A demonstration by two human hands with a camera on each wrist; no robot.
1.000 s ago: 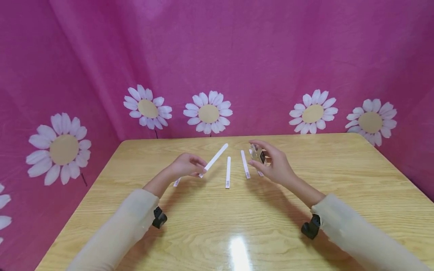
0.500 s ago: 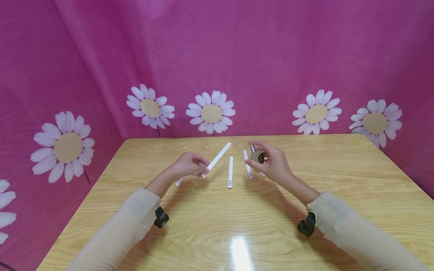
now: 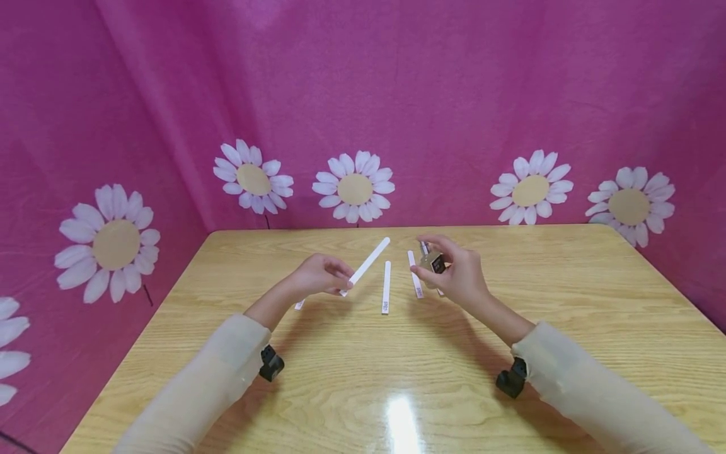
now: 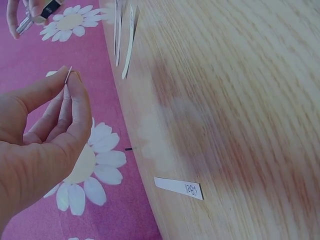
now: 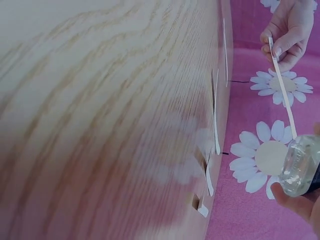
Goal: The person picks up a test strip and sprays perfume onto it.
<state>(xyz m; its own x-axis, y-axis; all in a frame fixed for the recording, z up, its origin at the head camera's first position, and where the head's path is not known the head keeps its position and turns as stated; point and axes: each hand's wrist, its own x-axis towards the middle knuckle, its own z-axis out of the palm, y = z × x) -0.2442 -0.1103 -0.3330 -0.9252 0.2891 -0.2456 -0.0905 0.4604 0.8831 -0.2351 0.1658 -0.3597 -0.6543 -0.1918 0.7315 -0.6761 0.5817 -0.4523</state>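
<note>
Head: bottle (image 3: 432, 261) nearer held strip (image 3: 369, 261)

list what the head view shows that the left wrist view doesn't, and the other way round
Only the head view: both light sleeves, the black wrist cameras and the held strip along its length; the left wrist view catches that strip nearly end-on.

Only the left wrist view: the length of the lying strip that the left hand mostly hides from the head camera.

Both: the left hand pinching its strip, the right hand holding the bottle, other strips on the table, the flowered pink cloth.
</note>
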